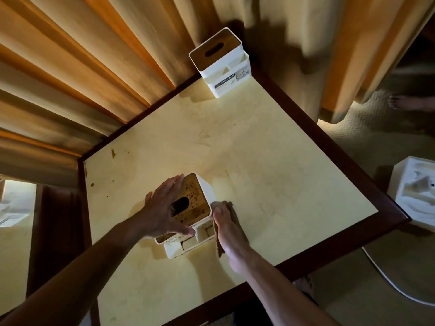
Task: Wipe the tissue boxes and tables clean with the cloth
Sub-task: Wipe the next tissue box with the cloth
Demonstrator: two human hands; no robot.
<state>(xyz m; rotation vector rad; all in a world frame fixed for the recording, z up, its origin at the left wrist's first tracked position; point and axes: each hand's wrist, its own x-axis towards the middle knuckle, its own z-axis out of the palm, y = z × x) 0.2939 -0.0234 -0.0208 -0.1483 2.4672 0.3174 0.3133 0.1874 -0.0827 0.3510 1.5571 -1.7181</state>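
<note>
Left hand [162, 208] braces the spattered tissue box [188, 215], fingers spread; flat right hand [229, 229] presses the cloth [223, 205] against its side. Tabletop [259, 161] stains remain; far tissue holder [221, 64] looks clean.

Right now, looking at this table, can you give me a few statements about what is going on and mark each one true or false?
1. The left hand rests on the spotted tissue box. True.
2. The right hand presses a brown cloth against that box's side. True.
3. The second tissue box lies tipped over in the middle of the table. False: it stands upright at the far corner.
4. The table is spotless. False: brown stains show near its left edge.
5. Both boxes have a dark slot on top. True.
</note>
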